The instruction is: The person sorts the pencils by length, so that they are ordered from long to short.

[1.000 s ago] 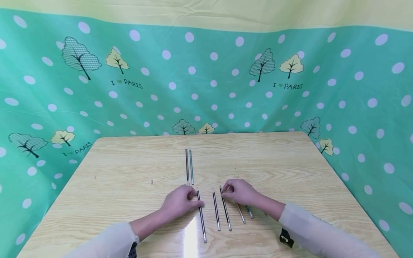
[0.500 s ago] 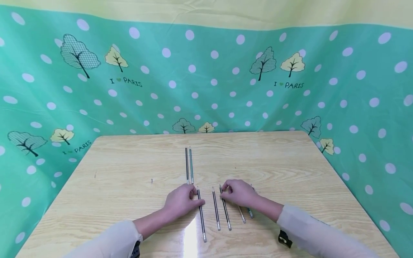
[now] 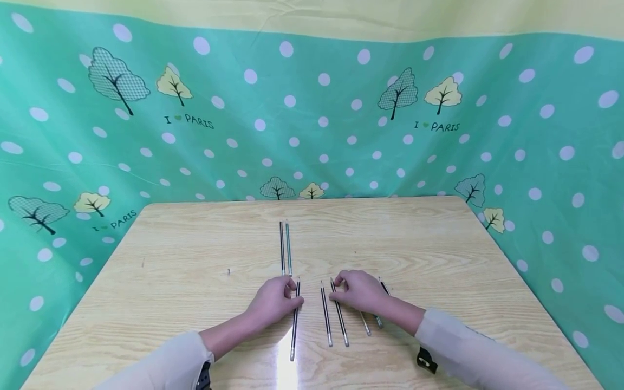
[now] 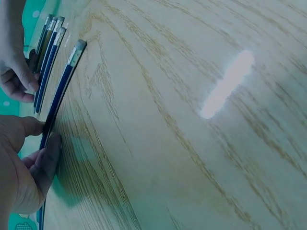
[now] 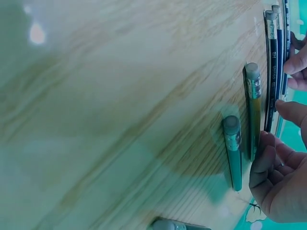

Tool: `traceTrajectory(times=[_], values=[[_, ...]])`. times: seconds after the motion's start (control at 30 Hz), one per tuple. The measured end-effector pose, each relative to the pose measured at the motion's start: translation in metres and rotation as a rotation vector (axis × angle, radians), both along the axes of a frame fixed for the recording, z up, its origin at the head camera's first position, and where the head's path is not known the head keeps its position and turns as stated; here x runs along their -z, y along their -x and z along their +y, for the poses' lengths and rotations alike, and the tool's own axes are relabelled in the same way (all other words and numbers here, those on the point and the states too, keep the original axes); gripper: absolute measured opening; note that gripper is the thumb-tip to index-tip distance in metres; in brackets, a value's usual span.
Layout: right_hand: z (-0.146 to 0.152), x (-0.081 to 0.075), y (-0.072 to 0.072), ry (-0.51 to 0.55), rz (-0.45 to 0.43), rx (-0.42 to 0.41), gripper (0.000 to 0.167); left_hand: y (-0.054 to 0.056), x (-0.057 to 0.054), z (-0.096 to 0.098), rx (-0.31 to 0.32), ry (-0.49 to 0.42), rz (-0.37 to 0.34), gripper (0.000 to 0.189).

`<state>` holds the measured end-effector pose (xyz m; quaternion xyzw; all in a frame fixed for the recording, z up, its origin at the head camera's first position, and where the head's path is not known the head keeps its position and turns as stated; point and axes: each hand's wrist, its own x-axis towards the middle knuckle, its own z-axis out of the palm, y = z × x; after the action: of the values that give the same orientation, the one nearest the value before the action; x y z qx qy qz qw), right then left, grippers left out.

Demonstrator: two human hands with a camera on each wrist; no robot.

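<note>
My left hand [image 3: 273, 300] pinches a dark striped pencil [image 3: 294, 336] near its far end, thumb on one side and fingers on the other. In the left wrist view this pencil [image 4: 64, 79] slants up to its eraser end. To the right, my right hand [image 3: 359, 290] holds the upper part of another dark pencil [image 3: 340, 319] between thumb and fingers; its eraser end lies towards me. A similar dark pencil [image 3: 326, 319] lies between the hands. Beyond my left hand, a black pencil [image 3: 281, 246] and a teal pencil [image 3: 289, 249] lie side by side.
Under and beside the right forearm lie a gold-brown pencil [image 3: 365, 325], a teal pencil [image 3: 378, 322] and a partly hidden dark pencil [image 3: 383, 285]. A tiny grey bit [image 3: 228, 272] rests on the wooden table [image 3: 185, 244]. A green dotted curtain [image 3: 234, 124] hangs around it.
The pencil in my left hand has swung, its eraser end moving left towards the bright reflection. The right hand has shifted very slightly left with the upper end of its pencil.
</note>
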<state>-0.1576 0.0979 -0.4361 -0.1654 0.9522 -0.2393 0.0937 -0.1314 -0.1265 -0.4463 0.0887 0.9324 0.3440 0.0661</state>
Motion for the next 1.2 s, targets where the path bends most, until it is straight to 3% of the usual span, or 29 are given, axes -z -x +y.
traceTrajectory(times=[1.2], values=[[-0.004,0.0013,-0.0011,0.064,-0.066,0.06,0.032,-0.0011,0.0032,-0.002,-0.023,-0.176,-0.074,0.021]])
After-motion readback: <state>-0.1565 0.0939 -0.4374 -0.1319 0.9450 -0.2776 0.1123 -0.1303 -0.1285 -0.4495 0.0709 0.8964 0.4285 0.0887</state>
